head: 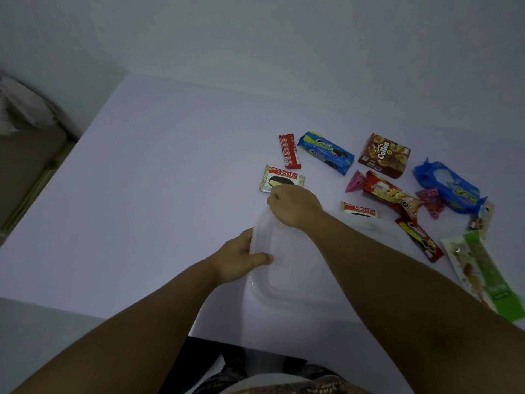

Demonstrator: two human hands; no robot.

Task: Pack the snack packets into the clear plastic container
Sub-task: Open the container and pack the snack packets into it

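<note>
A clear plastic container [287,274] lies on the white table in front of me. My left hand [238,257] grips its left rim, thumb over the edge. My right hand [294,204] is closed on the far edge, where a clear lid seems to lift. Just beyond my right hand lies a Choco Pie packet [281,177]. A second Choco Pie packet [359,209] sits right of my right forearm. Further back are a red wafer bar [289,151], a blue Oreo pack [326,152] and a brown Collon box [385,155].
At the right lie a pink triangular packet [355,182], a red snack pack [387,190], a red Oreo stick pack [420,237], a blue bag [449,186] and a long green packet [483,271]. The table's left edge [56,172] drops to the floor.
</note>
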